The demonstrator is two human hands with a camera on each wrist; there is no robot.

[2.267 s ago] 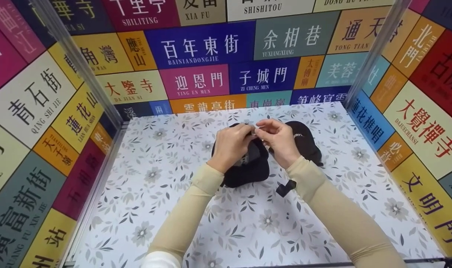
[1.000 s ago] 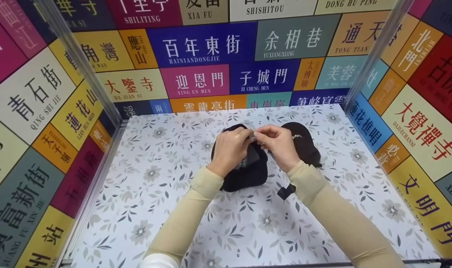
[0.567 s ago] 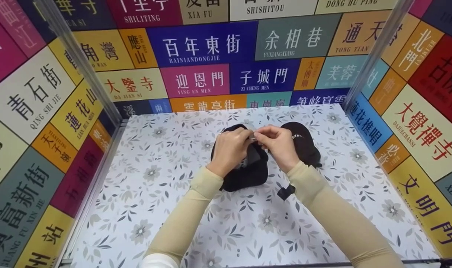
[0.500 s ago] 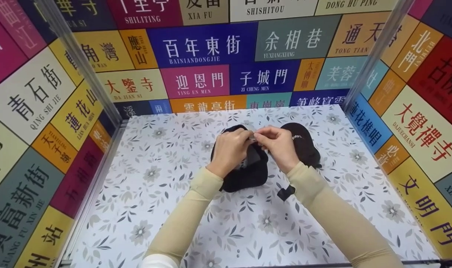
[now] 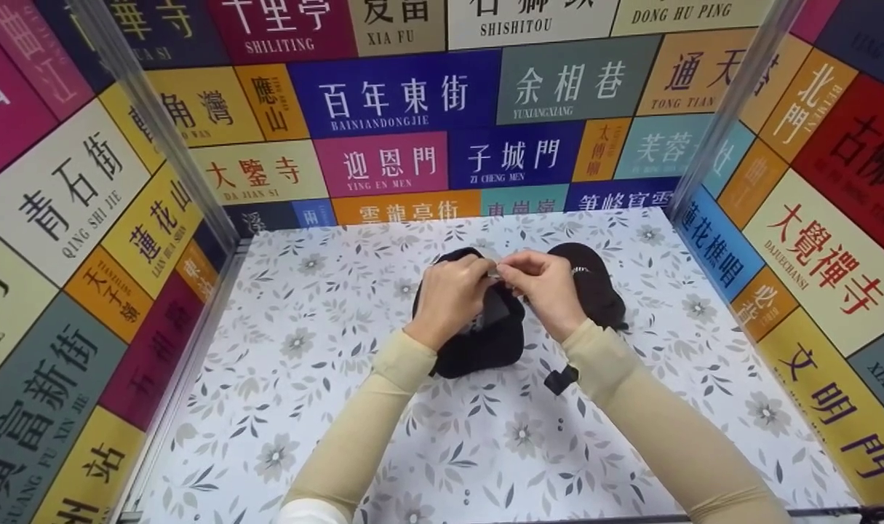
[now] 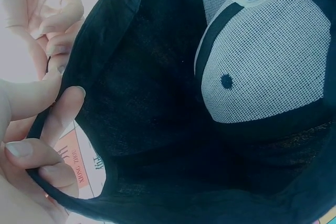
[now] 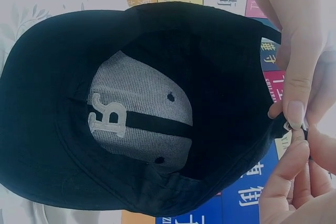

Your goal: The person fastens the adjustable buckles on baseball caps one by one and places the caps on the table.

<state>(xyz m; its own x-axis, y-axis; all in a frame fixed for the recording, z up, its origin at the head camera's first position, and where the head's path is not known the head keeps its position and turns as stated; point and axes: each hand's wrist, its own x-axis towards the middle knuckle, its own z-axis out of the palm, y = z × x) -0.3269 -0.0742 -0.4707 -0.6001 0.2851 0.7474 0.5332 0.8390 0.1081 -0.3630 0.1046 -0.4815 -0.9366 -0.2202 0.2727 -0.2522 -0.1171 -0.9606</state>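
A black baseball cap (image 5: 485,353) lies in front of me with its hollow inside facing up and its brim towards me. Its pale mesh lining (image 7: 142,114) shows in both wrist views. My left hand (image 5: 452,295) grips the cap's back strap (image 6: 52,191), fingers curled round it beside the opening. Close against it, my right hand (image 5: 547,285) pinches the strap's end between thumb and fingertips. A small shiny metal bit, perhaps a buckle (image 7: 287,126), peeks out between the fingertips. The fingers mostly cover the strap's end.
A second dark cap (image 5: 598,287) with white lettering lies just beyond my right hand. The table (image 5: 325,437) has a white leaf-and-flower cover. Panels with coloured place-name signs (image 5: 405,94) enclose the back and both sides. A black strap piece (image 5: 560,380) hangs at my right wrist.
Since the oldest frame, my right fingers have drawn in closer to the left fingertips at the strap. Over the last second both hands stay almost still, while the head view tilts slightly.
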